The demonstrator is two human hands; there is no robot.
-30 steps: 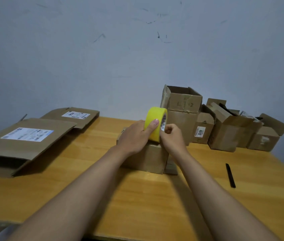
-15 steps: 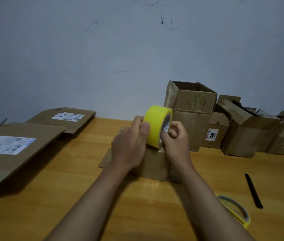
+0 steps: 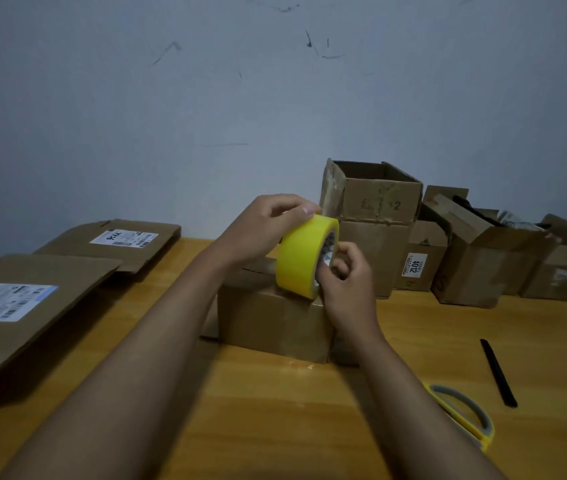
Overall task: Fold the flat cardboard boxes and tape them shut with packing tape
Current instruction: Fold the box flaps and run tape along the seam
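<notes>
A folded brown cardboard box (image 3: 271, 323) stands in the middle of the wooden table (image 3: 275, 410). A yellow roll of packing tape (image 3: 304, 256) sits tilted on the box's top right edge. My left hand (image 3: 268, 226) grips the roll from above, fingertips at its upper rim. My right hand (image 3: 346, 285) holds the roll's right side, thumb and fingers curled at the core opening. Whether a tape end is peeled free is hidden by my fingers.
Two flat cardboard boxes with white labels (image 3: 15, 306) (image 3: 115, 240) lie at the left. Several open folded boxes (image 3: 375, 216) stand at the back right. Yellow-handled scissors (image 3: 465, 415) and a black strip (image 3: 498, 372) lie at the right.
My left hand has shifted from the roll's left face up to its top rim. The roll has tilted a little. The view has moved closer and lower, bringing the scissors further into sight.
</notes>
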